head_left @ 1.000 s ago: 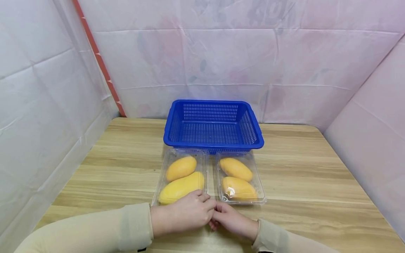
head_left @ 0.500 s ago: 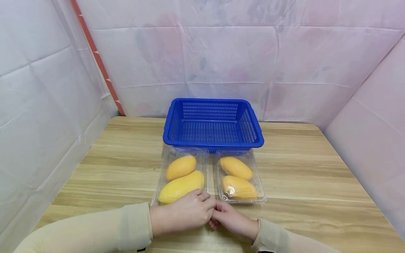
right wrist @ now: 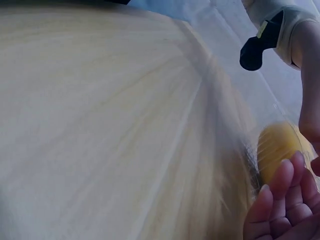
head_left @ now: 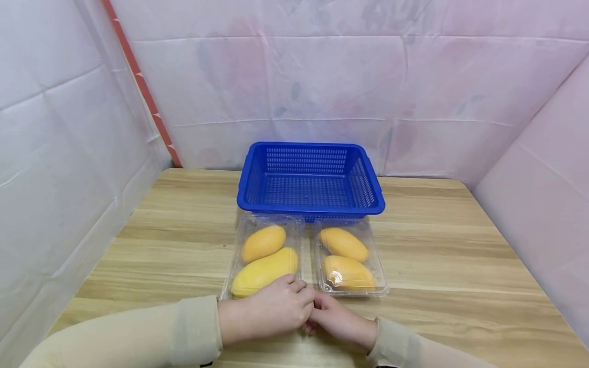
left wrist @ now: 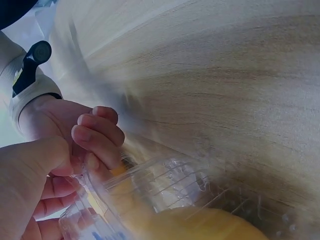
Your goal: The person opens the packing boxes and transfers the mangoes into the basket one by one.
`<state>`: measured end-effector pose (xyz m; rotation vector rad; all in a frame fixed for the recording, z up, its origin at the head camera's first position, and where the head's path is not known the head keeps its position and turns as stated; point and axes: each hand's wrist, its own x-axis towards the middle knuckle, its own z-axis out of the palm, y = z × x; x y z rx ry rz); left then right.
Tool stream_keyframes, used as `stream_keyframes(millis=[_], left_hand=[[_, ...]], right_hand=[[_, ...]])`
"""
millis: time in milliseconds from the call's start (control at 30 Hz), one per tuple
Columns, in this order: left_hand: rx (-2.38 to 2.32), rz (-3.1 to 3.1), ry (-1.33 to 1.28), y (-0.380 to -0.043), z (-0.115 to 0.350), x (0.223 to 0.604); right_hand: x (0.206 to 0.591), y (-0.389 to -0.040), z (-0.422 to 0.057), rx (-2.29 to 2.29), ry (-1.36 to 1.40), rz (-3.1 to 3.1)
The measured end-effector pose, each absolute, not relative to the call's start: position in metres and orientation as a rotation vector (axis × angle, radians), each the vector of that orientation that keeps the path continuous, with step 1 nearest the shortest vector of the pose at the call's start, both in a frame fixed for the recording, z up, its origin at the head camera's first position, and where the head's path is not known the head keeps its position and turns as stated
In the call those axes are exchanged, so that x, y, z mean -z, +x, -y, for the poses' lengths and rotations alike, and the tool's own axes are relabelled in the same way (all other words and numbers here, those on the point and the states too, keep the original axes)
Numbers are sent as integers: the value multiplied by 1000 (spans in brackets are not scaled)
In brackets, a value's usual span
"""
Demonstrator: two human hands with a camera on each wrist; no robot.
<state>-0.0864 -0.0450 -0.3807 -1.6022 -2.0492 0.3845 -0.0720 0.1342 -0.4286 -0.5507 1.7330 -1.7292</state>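
Two clear plastic fruit boxes lie side by side before me, each with two yellow mangoes in it. At the left box's (head_left: 271,219) near right corner my hands meet. My left hand (head_left: 271,309) lies across its front edge, partly covering the larger mango (head_left: 262,272), and pinches the box rim between thumb and fingers. Against it, my right hand (head_left: 342,322) has curled fingers (left wrist: 97,137) at the same corner, its thumb and index finger gripping the rim. The right box (head_left: 342,294) sits untouched, its mangoes (head_left: 344,244) visible through the plastic.
A blue slotted basket (head_left: 313,209) stands empty right behind both boxes. Everything rests on a wood-grain table (head_left: 442,245). Pale cloth walls (head_left: 331,82) rise behind and at both sides, with a red strip (head_left: 142,84) at the back left corner.
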Motion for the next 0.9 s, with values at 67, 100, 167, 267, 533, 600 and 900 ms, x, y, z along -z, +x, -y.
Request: stream_keyframes(millis=[67, 100, 167, 267, 533, 600, 900], left_hand=[[-361, 2048, -1599, -87, 45, 381], [-356, 2045, -1597, -87, 46, 382], [-341, 2041, -1597, -87, 46, 382], [-338, 2035, -1599, -87, 46, 382], [-361, 2033, -1598, -85, 49, 381], [-370, 2033, -1602, -84, 50, 381], [-293, 2035, -1626, -85, 55, 378]], right_hand=[[427, -72, -136, 1708, -561, -1744], [426, -72, -136, 1700, -559, -1748], [424, -72, -138, 1691, -565, -1752], [422, -72, -140, 1682, -574, -1743], [422, -72, -143, 1641, -598, -1713], [422, -72, -143, 1642, -596, -1703], [421, -73, -147, 1523, -645, -1736]])
